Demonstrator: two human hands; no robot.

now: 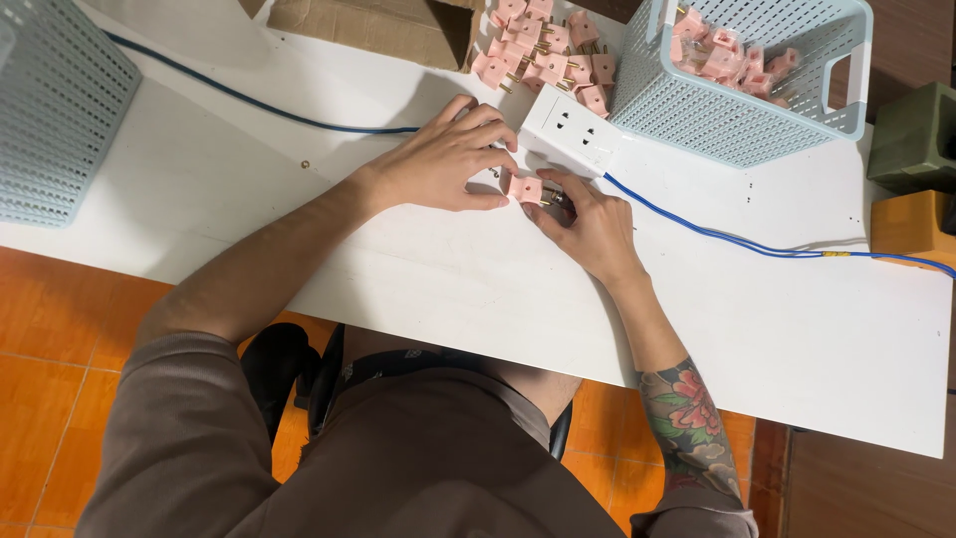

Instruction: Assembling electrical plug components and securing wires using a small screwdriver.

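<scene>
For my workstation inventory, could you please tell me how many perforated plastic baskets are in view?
2. One pale blue basket stands at the table's far right, holding pink plug adapters. The other basket sits at the far left, cut off by the frame edge.

Both hands (pixel 518 184) on pink plug (pixel 525 188)

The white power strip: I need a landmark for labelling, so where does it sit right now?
In the head view the white power strip lies on the white table, upper centre, between the pile of pink plug adapters and the hands, left of the blue basket.
</scene>
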